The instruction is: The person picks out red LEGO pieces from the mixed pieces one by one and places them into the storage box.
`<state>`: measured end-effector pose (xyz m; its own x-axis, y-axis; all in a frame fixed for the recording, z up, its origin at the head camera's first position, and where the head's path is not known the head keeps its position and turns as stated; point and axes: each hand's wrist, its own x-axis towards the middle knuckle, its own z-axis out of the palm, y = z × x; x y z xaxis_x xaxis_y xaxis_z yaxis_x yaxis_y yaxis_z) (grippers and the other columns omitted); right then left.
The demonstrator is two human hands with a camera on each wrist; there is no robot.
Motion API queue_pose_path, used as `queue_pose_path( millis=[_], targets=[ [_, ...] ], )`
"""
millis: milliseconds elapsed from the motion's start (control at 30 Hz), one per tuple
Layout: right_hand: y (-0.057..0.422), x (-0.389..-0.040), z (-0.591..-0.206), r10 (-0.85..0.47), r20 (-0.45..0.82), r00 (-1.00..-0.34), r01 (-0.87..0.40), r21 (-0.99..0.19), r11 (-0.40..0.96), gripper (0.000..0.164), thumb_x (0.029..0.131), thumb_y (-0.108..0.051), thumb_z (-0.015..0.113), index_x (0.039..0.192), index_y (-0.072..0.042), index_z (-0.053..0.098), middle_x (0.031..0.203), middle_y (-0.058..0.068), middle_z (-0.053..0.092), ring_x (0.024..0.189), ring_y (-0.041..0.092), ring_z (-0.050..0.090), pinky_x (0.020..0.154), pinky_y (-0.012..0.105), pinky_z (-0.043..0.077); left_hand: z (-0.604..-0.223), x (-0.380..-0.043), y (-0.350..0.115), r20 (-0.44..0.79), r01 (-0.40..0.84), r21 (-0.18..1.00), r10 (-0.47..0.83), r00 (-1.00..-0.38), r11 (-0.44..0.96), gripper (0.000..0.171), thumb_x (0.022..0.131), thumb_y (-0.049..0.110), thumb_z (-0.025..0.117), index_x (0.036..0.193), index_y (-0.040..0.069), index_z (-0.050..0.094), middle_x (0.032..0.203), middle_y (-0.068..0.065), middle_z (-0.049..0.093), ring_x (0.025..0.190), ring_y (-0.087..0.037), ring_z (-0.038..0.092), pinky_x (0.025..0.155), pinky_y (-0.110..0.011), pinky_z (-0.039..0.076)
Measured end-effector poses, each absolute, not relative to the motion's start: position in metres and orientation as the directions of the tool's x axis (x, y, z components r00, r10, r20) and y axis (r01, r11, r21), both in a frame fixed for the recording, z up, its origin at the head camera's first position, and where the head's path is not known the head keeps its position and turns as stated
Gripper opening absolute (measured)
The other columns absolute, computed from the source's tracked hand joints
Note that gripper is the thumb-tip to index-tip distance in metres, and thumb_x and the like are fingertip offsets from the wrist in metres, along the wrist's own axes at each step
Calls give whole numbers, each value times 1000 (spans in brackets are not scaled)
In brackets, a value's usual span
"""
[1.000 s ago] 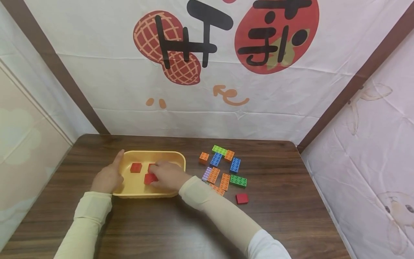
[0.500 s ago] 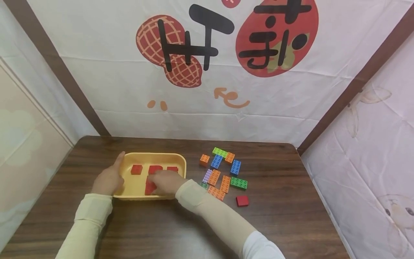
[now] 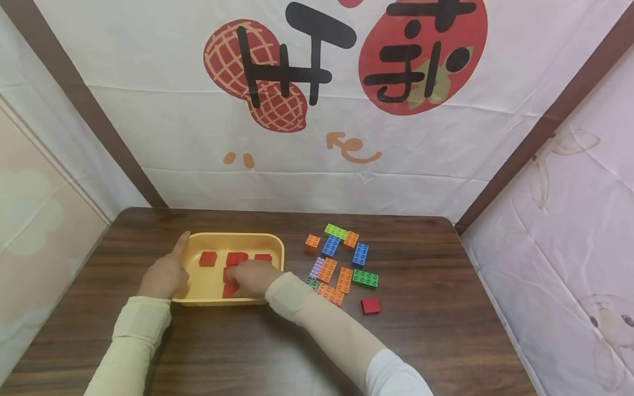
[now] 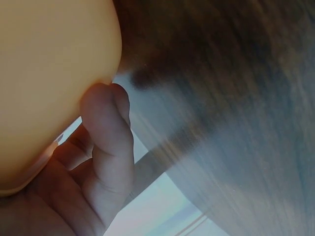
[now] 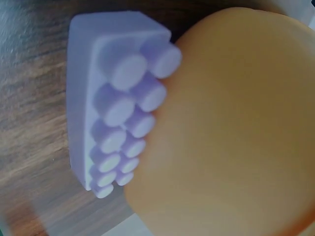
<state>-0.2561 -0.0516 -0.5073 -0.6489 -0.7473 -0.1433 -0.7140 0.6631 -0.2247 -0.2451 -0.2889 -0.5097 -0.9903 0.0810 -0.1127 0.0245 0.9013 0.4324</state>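
In the head view my left hand [image 3: 162,276] holds the left rim of a yellow tray [image 3: 233,237], its index finger stretched along the edge. The left wrist view shows curled fingers [image 4: 106,132] against the tray's outer wall. My right hand [image 3: 255,276] reaches inside the tray, its fingertips pinching a red brick [image 3: 230,290] near the front wall; the hand partly covers it. Other red bricks lie farther back: one on the left [image 3: 208,259], one in the middle [image 3: 238,257] and one on the right [image 3: 263,257], partly hidden by the hand.
Right of the tray lies a loose group of bricks: a lilac brick [image 3: 317,268], several orange bricks [image 3: 345,279], blue bricks [image 3: 360,253] and green bricks [image 3: 365,278]. A single red brick [image 3: 370,306] sits nearer the front. The lilac brick looms close in the right wrist view.
Over the last second my right hand has shifted slightly left and toward the front of the tray, uncovering the red brick at the right. My left hand keeps its place on the rim.
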Motion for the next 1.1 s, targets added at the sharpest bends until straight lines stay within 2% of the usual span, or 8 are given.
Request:
queue_pose_path(
  millis=[367,533,633,733,800,867,967,1100],
  targets=[
    [-43,-255,-496,-744,-127,-656,-707,-243,664,25,93,-45,70,83,-25,60,72,-9,54,69,6,49,60,19,38,-509,-246,-285,-113,30,447,89,-990,894,102,79,-2,56,162,13,-1,77,-23,59,59,-32,53,53,-48,44],
    [-33,-256,-485,-724,-91,-684,-696,-215,685,20,97,-47,63,92,-28,65,80,-14,55,76,5,51,67,20,41,-511,-247,-286,-94,51,444,104,-990,894,103,78,-3,57,162,12,0,76,-23,59,59,-32,52,53,-48,44],
    [-23,-256,-480,-705,-53,-707,-683,-208,701,22,98,-46,61,104,-27,69,90,-13,56,81,5,51,71,21,43,-512,-248,-287,-94,55,440,107,-990,896,103,78,-2,57,162,12,-1,77,-24,59,59,-32,53,53,-49,45],
    [-10,-256,-476,-666,-7,-746,-650,-210,730,35,98,-48,61,123,-26,69,111,-9,61,101,7,54,88,26,45,-512,-248,-287,-95,58,438,110,-989,897,102,79,-2,56,161,11,-2,78,-25,60,59,-32,53,54,-49,45],
    [-1,-256,-476,-631,3,-776,-615,-226,755,45,97,-50,60,135,-27,64,131,-5,59,120,12,51,104,35,39,-513,-248,-287,-91,61,438,111,-990,897,102,78,-2,56,161,11,-2,78,-26,60,59,-33,53,54,-50,45],
    [7,-256,-476,-604,4,-797,-589,-224,776,54,97,-55,58,143,-28,57,147,-1,50,138,17,39,115,44,27,-513,-249,-287,-94,60,438,112,-989,897,103,78,-2,56,161,11,-2,79,-26,60,60,-33,53,54,-49,45],
    [20,-256,-477,-574,-24,-818,-552,-241,798,64,96,-64,52,151,-32,48,159,1,37,147,20,25,118,49,19,-515,-249,-288,-101,57,442,112,-988,895,103,79,-1,56,162,12,-3,79,-25,61,60,-32,53,53,-48,45],
    [37,-256,-479,-543,-49,-838,-512,-271,815,76,92,-76,43,157,-37,36,163,1,27,150,22,19,118,53,15,-515,-250,-290,-114,51,450,114,-987,892,103,79,-1,56,162,12,-5,77,-22,61,59,-31,53,52,-46,44]
  ],
)
